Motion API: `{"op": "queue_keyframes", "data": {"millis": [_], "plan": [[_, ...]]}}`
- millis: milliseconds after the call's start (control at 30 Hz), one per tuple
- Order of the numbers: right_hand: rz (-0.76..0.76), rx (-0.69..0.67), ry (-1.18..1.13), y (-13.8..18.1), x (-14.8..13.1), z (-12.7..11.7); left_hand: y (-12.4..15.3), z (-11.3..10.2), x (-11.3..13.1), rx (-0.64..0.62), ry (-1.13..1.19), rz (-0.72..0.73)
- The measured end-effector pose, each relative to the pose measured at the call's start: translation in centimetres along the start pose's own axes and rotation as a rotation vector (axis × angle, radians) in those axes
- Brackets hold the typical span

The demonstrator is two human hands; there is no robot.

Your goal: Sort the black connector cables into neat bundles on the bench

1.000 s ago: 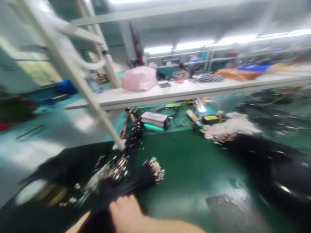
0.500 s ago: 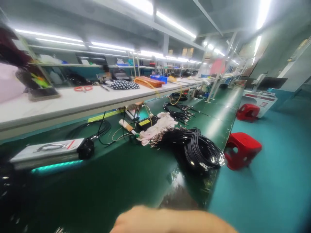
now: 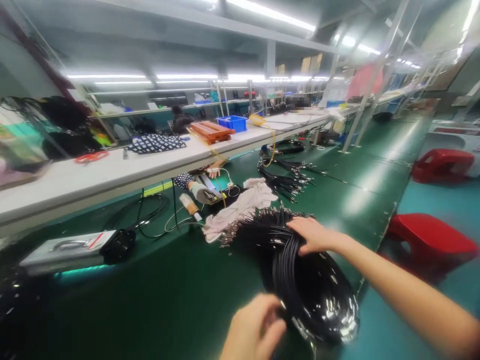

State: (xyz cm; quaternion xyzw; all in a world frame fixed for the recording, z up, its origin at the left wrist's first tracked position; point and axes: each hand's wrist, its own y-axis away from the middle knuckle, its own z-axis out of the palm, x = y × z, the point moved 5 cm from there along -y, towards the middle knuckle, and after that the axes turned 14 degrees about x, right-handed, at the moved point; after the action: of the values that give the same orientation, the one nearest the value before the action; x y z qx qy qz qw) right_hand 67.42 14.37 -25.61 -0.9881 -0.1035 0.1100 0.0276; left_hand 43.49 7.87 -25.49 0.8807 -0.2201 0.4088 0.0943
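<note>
A thick coiled bundle of black cables (image 3: 287, 270) lies on the green bench, its metal-tipped ends fanned out towards the left. My right hand (image 3: 315, 235) reaches in from the right and grips the top of the bundle where the strands cross; its fingertips are partly hidden among the cables. Close to the near side of the coil is my left hand (image 3: 257, 325), fingers curled and thumb apart, holding nothing I can see. Pale gloves (image 3: 243, 205) lie against the cable ends.
Another person's hands (image 3: 208, 182) work below the white shelf (image 3: 150, 165). More black cables (image 3: 285, 177) lie farther back. At left is a silver case-like device (image 3: 69, 250) with a glowing strip. Red stools (image 3: 431, 240) stand on the floor beside the bench's right edge (image 3: 388, 225).
My right hand has come onto the cable bundle, and my left hand shows beside it. Before, only one blurred arm or hand crossed the bottom. The view has shifted closer to the coil.
</note>
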Motion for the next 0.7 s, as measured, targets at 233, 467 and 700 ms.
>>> {"op": "queue_keyframes", "data": {"millis": [233,467,700], "plan": [[-0.128,-0.061,0.054,-2.6,0.1,1.4,-7.1,6.5,1.4,0.054,-0.281,-0.124],[-0.102,0.064,-0.253,-2.0,1.4,-0.6,-8.3,5.7,2.7,0.113,-0.191,-0.141],[-0.071,0.012,-0.311,-3.3,2.7,-2.4,-10.1,4.8,3.6,0.060,0.093,-0.228]]}}
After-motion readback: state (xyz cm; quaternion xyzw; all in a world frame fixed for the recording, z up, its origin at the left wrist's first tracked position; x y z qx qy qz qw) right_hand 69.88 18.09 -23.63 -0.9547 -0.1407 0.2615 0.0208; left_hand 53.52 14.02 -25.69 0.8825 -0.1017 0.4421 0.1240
